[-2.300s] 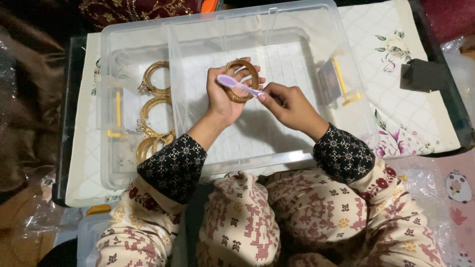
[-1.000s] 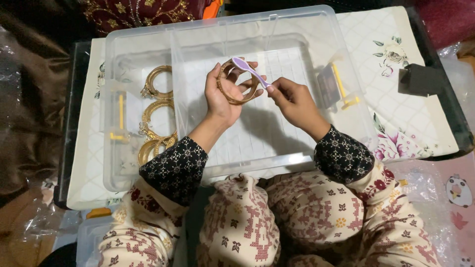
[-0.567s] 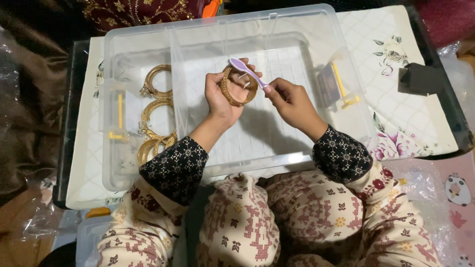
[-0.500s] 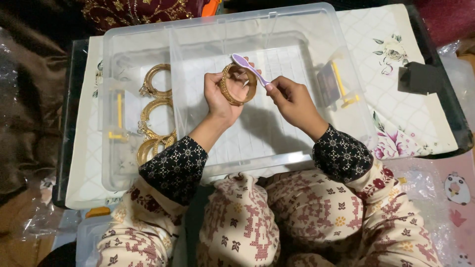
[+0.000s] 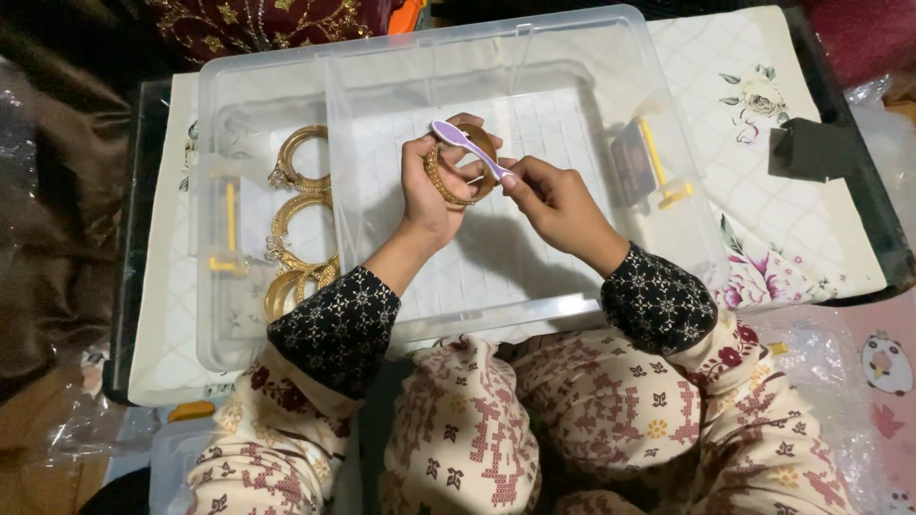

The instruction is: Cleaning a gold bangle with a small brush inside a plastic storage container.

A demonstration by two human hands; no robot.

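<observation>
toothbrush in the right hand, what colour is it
Light purple: the small plastic toothbrush, in the head view, is held by the right hand against a gold bangle.

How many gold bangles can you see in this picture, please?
About 4: one in the left hand, brushed by the purple toothbrush; three or so in the clear bin's left section. The lowest overlap, so more may hide.

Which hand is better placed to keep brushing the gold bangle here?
Right. The right hand already pinches the small purple plastic brush, its head lying on the gold bangle. The left hand is occupied gripping that bangle over the clear plastic bin.
</observation>
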